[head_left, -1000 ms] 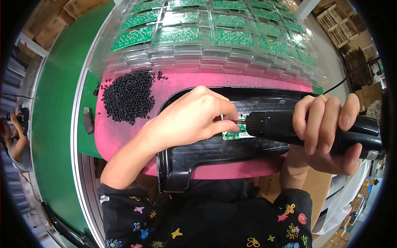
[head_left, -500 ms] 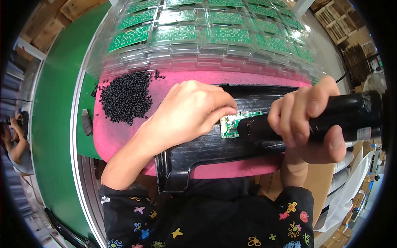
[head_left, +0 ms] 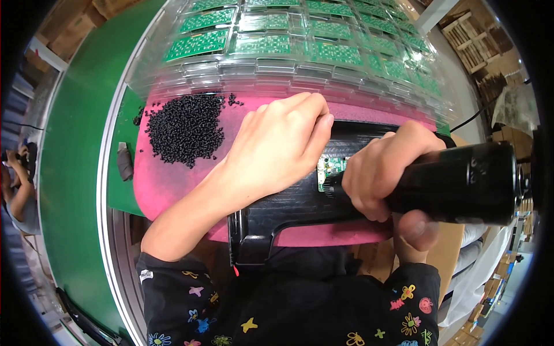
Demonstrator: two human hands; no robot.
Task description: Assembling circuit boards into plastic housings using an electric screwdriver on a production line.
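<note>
My right hand (head_left: 392,167) is wrapped round a thick black cylindrical tool that looks like an electric screwdriver (head_left: 461,184). Its narrow end points left and down over a green circuit board (head_left: 324,167), partly covering it, so contact cannot be made out. The board lies inside a black plastic housing (head_left: 294,210). Over the housing's far left part is my left hand (head_left: 283,141), its thumb and forefinger pressed together. Whatever those fingertips may hold is hidden.
A heap of small black screw-like parts (head_left: 184,130) lies on the pink mat (head_left: 167,193). Stacked clear trays (head_left: 259,75) of green boards stand behind. A dark wrapped piece (head_left: 124,162) rests on the green surface at left. Another person's arm (head_left: 24,190) shows far left.
My left hand has lifted away from the board toward the housing's far edge. The right hand has turned with the tool, whose back end now sits lower. The view has shifted slightly.
</note>
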